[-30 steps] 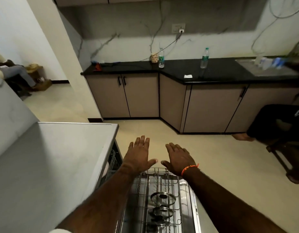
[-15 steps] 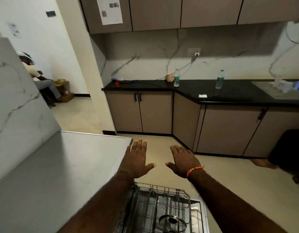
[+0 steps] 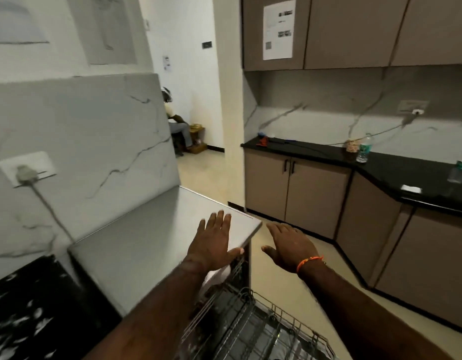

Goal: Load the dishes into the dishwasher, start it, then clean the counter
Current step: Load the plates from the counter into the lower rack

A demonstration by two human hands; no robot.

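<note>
Hovering flat, both hands (image 3: 214, 245) (image 3: 289, 248) above dishwasher rack (image 3: 263, 331).

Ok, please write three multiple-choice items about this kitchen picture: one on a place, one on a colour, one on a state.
1. Where is the small white paper piece?
A. on the black stone counter
B. on the floor
C. in the rack

2. What colour is the thread band on the right wrist?
A. green
B. orange
C. blue

3. How is the wire dishwasher rack?
A. pulled out
B. pushed in
C. removed

Key: 1 A, it lies on the dark top; 2 B, the thread is orange; 3 A, it projects beyond the dishwasher's front.
</note>
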